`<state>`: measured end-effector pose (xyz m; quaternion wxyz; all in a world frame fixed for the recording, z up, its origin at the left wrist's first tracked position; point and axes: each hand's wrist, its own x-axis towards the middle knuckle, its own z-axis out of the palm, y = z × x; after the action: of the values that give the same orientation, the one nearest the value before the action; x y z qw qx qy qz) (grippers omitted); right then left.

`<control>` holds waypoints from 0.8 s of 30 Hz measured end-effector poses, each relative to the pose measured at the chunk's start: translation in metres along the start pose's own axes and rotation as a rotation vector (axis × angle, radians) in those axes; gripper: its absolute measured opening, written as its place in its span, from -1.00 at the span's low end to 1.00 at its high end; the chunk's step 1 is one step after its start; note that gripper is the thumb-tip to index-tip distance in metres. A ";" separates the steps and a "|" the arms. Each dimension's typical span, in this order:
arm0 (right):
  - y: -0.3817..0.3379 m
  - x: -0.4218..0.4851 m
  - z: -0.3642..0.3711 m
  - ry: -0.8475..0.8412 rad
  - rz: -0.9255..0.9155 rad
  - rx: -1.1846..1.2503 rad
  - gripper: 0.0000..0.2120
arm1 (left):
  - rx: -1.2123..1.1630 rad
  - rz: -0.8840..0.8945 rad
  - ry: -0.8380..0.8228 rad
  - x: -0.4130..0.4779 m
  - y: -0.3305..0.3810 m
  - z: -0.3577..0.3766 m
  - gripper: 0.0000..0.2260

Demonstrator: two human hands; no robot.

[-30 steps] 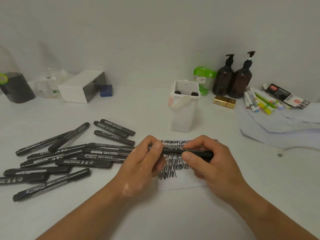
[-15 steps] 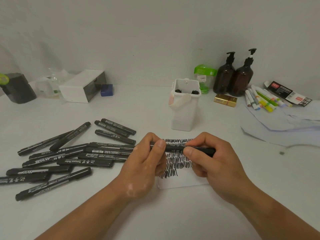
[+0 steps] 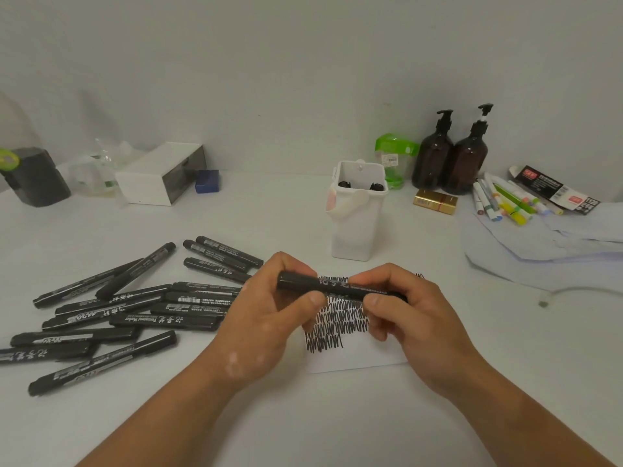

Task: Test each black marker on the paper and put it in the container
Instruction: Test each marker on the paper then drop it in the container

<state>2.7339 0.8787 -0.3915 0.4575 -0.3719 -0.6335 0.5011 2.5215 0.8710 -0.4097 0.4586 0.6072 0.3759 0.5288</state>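
Observation:
A black marker (image 3: 333,287) lies level between both hands, above the paper (image 3: 354,355). My left hand (image 3: 269,315) pinches its cap end with thumb and fingers. My right hand (image 3: 414,318) grips the barrel end. The paper is covered with rows of black scribbles, partly hidden by my hands. The white container (image 3: 357,227) stands just behind the paper, with two black marker ends showing inside. Several black markers (image 3: 135,308) lie loose on the table to the left.
Two brown pump bottles (image 3: 451,156), a gold box (image 3: 435,201) and a green-lidded jar (image 3: 394,160) stand behind the container. Coloured markers (image 3: 505,203) lie on papers at right. A white box (image 3: 161,173), blue cube (image 3: 207,181) and dark holder (image 3: 33,176) sit far left.
Both hands have lifted the marker slightly and kept their hold. My left hand's fingers have shifted along the cap end. The view has tilted a little.

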 end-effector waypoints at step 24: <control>0.005 0.000 -0.006 0.003 -0.096 -0.185 -0.92 | 0.346 -0.078 -0.148 -0.004 0.000 0.005 -0.83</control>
<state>2.7398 0.8820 -0.3957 0.4457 -0.3822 -0.6935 0.4175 2.5256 0.8661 -0.4108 0.3939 0.6993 0.4495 0.3921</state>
